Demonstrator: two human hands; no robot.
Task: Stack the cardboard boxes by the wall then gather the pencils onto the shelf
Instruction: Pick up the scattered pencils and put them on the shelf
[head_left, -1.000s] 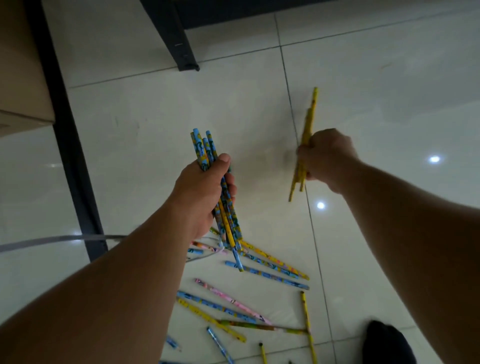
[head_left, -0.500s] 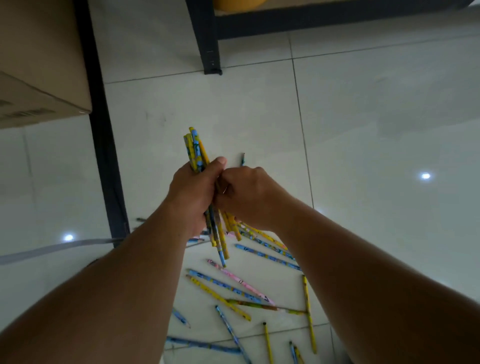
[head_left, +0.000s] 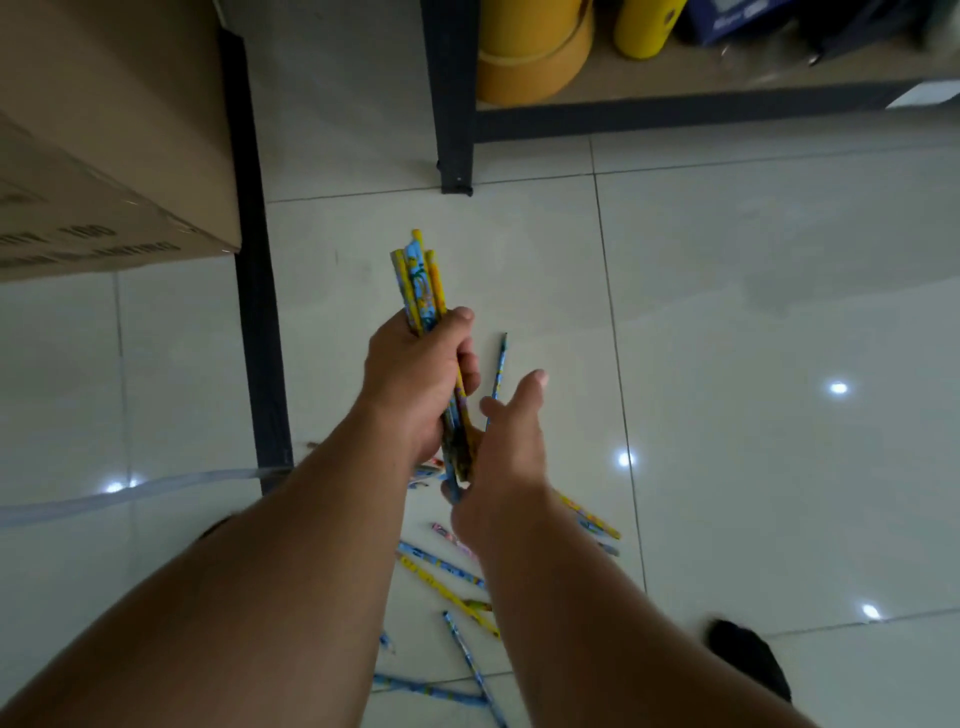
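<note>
My left hand (head_left: 415, 379) grips a bundle of yellow and blue pencils (head_left: 421, 283) upright above the floor. My right hand (head_left: 506, 457) hovers just right of the bundle's lower end, fingers extended and holding nothing. A single blue pencil (head_left: 500, 364) lies on the tile beyond my right hand. Several loose pencils (head_left: 441, 569) in blue, yellow and pink lie scattered on the floor under my forearms. A cardboard box (head_left: 104, 130) sits at the upper left. The shelf (head_left: 675, 111) with a dark frame runs along the top.
A dark shelf post (head_left: 257, 312) stands left of my left hand, and another leg (head_left: 454, 130) rises ahead. Yellow containers (head_left: 535, 52) sit on the low shelf. A dark shoe (head_left: 748, 657) shows at the lower right. A grey strap (head_left: 130, 493) crosses the floor at left.
My right hand passed its yellow pencils into the left hand's bundle, then let go and pulled back open. The view tilted up, showing the shelf and box.
</note>
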